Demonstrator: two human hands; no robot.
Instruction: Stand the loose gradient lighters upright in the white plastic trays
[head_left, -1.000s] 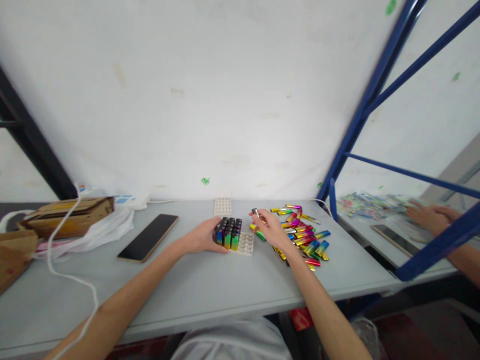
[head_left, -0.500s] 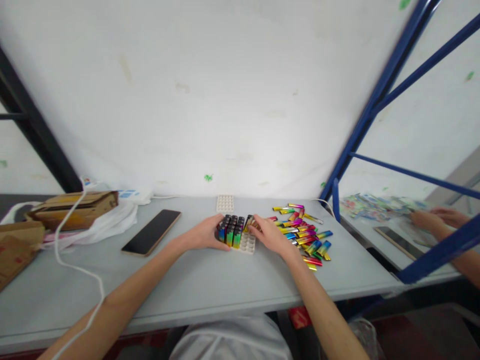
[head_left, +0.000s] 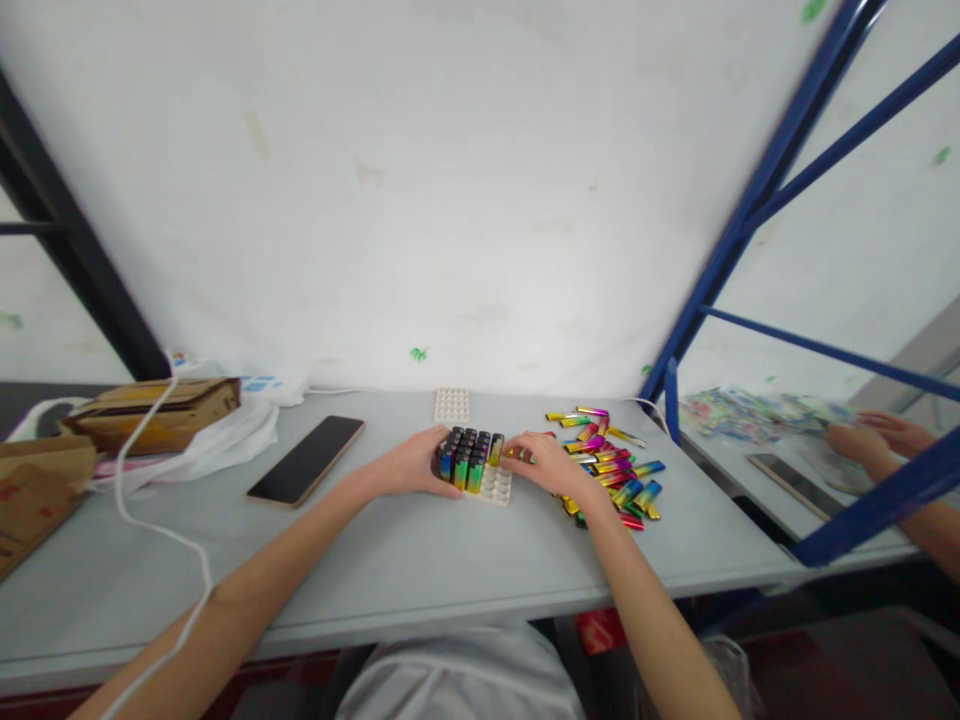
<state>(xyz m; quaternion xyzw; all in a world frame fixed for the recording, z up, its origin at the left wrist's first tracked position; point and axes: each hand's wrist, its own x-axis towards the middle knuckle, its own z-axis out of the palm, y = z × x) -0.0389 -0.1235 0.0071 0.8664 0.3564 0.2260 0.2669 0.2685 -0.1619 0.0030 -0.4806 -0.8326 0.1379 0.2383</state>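
phones point(head_left: 307, 461): 2 | trays point(head_left: 496, 487): 2 | left hand point(head_left: 411, 464): 1 | right hand point(head_left: 547, 464): 1 | co-worker's hands point(head_left: 859, 443): 2 | lighters point(head_left: 477, 473): uncountable, overlapping

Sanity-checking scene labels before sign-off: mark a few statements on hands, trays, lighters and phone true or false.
1. The left hand touches the standing lighters. True.
2. The near tray is completely filled. False: it has empty slots on its right side.
3. The loose lighters lie right of the near tray. True.
4. The phone on this desk lies right of the near tray. False: it lies to the left.
5. The right hand is on the phone. False: it is at the near tray.
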